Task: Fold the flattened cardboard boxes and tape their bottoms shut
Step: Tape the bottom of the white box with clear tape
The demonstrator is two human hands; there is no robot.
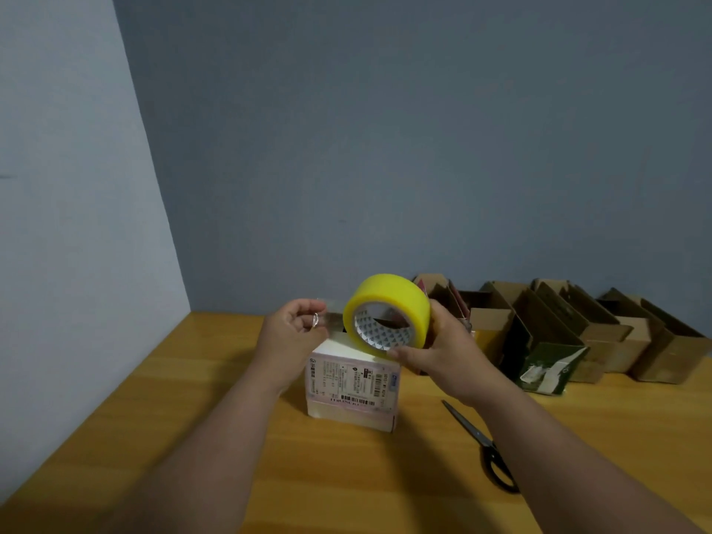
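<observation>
Tape roll [387, 314] is light and rigid, best held through the core; free tape end [332, 317] is thin, sticky, will fold on itself, so keep it taut. Right hand [443, 350] grips the yellow roll, left hand [294, 325] pinches the clear end, both just above the white labelled box [352, 383] standing on the counter [215, 418].

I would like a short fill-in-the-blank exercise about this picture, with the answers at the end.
1. The right hand holds a roll of tape whose colour is ____.
2. The left hand pinches the loose end of the ____.
3. Both hands are above a white box that stands on the ____ table.
4. The tool lying on the table to the right of the white box is a pair of ____.

Answers: yellow; tape; wooden; scissors
</observation>
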